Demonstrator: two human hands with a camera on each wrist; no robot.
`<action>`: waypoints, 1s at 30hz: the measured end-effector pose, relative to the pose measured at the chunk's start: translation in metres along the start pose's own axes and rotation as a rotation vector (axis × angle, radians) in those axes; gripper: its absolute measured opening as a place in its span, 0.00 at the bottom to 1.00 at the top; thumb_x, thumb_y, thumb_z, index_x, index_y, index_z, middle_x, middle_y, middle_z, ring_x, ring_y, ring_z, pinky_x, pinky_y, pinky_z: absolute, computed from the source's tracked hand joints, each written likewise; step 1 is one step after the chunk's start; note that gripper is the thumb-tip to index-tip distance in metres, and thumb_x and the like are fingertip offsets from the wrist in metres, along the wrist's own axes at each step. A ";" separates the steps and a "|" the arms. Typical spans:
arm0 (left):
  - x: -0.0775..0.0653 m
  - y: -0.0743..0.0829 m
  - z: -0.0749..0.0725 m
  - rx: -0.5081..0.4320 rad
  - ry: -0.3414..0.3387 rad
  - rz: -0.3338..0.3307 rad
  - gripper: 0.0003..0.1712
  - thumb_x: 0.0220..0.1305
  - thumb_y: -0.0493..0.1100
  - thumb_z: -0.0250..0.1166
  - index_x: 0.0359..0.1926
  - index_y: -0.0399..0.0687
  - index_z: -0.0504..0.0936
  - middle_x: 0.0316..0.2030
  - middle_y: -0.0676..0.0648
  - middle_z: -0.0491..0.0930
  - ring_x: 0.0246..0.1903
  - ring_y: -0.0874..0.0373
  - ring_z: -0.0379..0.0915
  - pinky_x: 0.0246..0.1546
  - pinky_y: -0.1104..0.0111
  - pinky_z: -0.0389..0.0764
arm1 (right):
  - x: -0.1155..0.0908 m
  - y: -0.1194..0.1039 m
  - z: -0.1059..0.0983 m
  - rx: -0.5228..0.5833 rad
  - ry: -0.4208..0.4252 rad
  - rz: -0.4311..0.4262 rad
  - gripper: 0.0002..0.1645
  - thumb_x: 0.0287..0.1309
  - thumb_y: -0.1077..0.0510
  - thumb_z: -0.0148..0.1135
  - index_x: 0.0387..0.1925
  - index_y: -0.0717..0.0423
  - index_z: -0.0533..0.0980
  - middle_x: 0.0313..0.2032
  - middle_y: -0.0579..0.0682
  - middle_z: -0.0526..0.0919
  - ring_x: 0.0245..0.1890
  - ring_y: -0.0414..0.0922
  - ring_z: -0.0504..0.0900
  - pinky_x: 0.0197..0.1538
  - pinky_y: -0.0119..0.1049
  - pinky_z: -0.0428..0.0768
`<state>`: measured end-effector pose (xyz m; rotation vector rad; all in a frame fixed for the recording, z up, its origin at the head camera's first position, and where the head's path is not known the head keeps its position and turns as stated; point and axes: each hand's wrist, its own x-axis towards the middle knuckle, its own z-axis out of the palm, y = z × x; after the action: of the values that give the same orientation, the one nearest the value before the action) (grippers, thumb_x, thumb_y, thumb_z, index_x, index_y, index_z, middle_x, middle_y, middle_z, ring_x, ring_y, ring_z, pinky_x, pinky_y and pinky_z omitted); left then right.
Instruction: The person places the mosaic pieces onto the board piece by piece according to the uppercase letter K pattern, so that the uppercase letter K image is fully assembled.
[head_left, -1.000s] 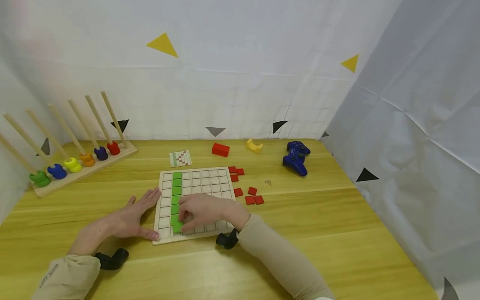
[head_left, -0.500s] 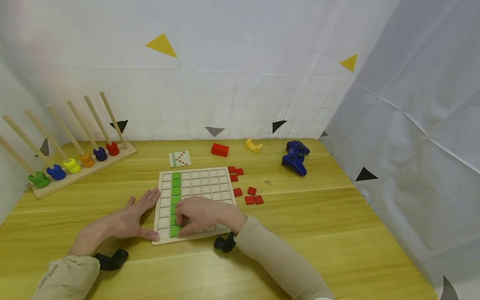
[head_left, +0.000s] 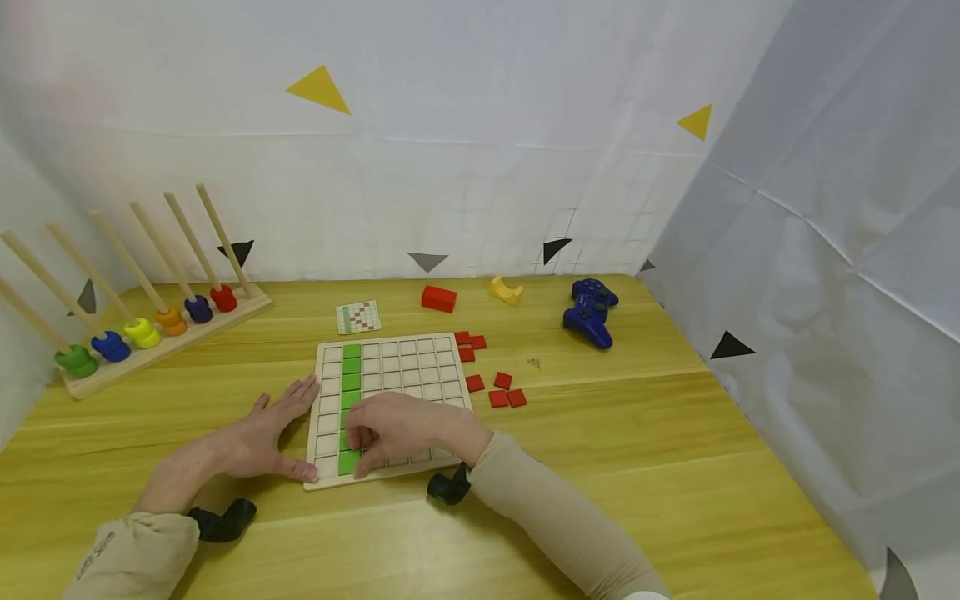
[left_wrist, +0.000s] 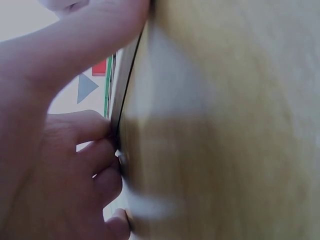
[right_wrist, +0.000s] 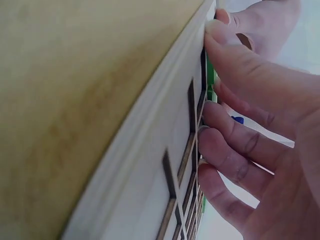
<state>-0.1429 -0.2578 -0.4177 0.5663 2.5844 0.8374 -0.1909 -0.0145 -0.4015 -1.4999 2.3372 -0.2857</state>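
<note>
Board flat on the worktop right in front of me, green tiles running down its second column from the left. My left grip is spread, thumb and fingertips along the board's left edge, probably steadying it. My right grip is bent over the low end of that column, thumb beside the lowest green tile; can't tell whether I pinch that tile or only touch it. Step in hand, I'd judge: seating that tile. Next move probably calls for lifting clear and fetching from the red tiles lying at and near the board's right side, since the pattern card beyond the board shows red squares beside a green column. Worktop is yellowish wood grain; far side has a red block, a yellow curved piece and a blue game controller; peg stand at left. White sheeting with yellow, black and grey triangles walls it in.
</note>
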 end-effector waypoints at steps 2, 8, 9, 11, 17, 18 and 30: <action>0.000 0.000 0.000 0.000 0.004 0.003 0.71 0.48 0.64 0.76 0.78 0.33 0.44 0.78 0.31 0.36 0.76 0.30 0.27 0.69 0.31 0.28 | 0.000 0.001 0.000 0.000 -0.005 -0.001 0.16 0.56 0.40 0.71 0.37 0.43 0.77 0.33 0.35 0.76 0.33 0.31 0.72 0.37 0.19 0.70; 0.000 0.000 0.000 0.004 0.006 0.003 0.72 0.48 0.64 0.76 0.78 0.32 0.44 0.78 0.31 0.36 0.76 0.30 0.28 0.68 0.31 0.28 | 0.001 0.001 -0.001 -0.002 -0.011 -0.010 0.15 0.59 0.41 0.70 0.37 0.44 0.77 0.33 0.36 0.76 0.33 0.31 0.72 0.37 0.20 0.69; 0.000 0.000 0.000 0.003 0.006 0.003 0.72 0.48 0.64 0.76 0.78 0.32 0.44 0.78 0.31 0.36 0.76 0.30 0.28 0.69 0.31 0.28 | 0.001 0.001 -0.001 -0.002 -0.012 -0.010 0.15 0.59 0.42 0.70 0.37 0.44 0.77 0.33 0.36 0.76 0.33 0.31 0.72 0.37 0.20 0.69; 0.000 -0.001 0.000 0.002 0.005 0.003 0.72 0.48 0.64 0.76 0.78 0.33 0.44 0.78 0.31 0.36 0.76 0.30 0.28 0.69 0.31 0.28 | 0.001 0.001 -0.001 -0.004 -0.013 -0.012 0.14 0.59 0.42 0.69 0.37 0.44 0.77 0.34 0.36 0.77 0.33 0.31 0.72 0.37 0.20 0.70; -0.001 -0.001 0.001 0.001 0.010 0.007 0.72 0.48 0.64 0.76 0.78 0.33 0.44 0.78 0.31 0.36 0.76 0.30 0.28 0.69 0.31 0.28 | 0.001 0.001 0.000 0.007 -0.009 -0.006 0.14 0.59 0.42 0.69 0.37 0.44 0.77 0.34 0.36 0.77 0.34 0.31 0.72 0.37 0.19 0.70; -0.001 -0.001 0.001 0.001 0.012 0.008 0.72 0.48 0.64 0.76 0.78 0.32 0.44 0.78 0.31 0.36 0.76 0.30 0.28 0.69 0.31 0.28 | 0.001 0.001 0.000 0.009 -0.008 -0.005 0.14 0.59 0.42 0.69 0.37 0.44 0.77 0.34 0.36 0.77 0.34 0.30 0.72 0.37 0.19 0.70; -0.001 -0.001 0.001 0.004 0.019 0.014 0.72 0.47 0.64 0.76 0.78 0.32 0.45 0.78 0.31 0.36 0.76 0.30 0.28 0.69 0.31 0.28 | -0.001 0.001 0.000 0.002 0.000 -0.021 0.15 0.59 0.42 0.70 0.38 0.44 0.77 0.35 0.37 0.77 0.35 0.31 0.73 0.38 0.18 0.70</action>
<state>-0.1416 -0.2588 -0.4186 0.5807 2.6027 0.8461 -0.1911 -0.0133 -0.4017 -1.5247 2.3213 -0.2940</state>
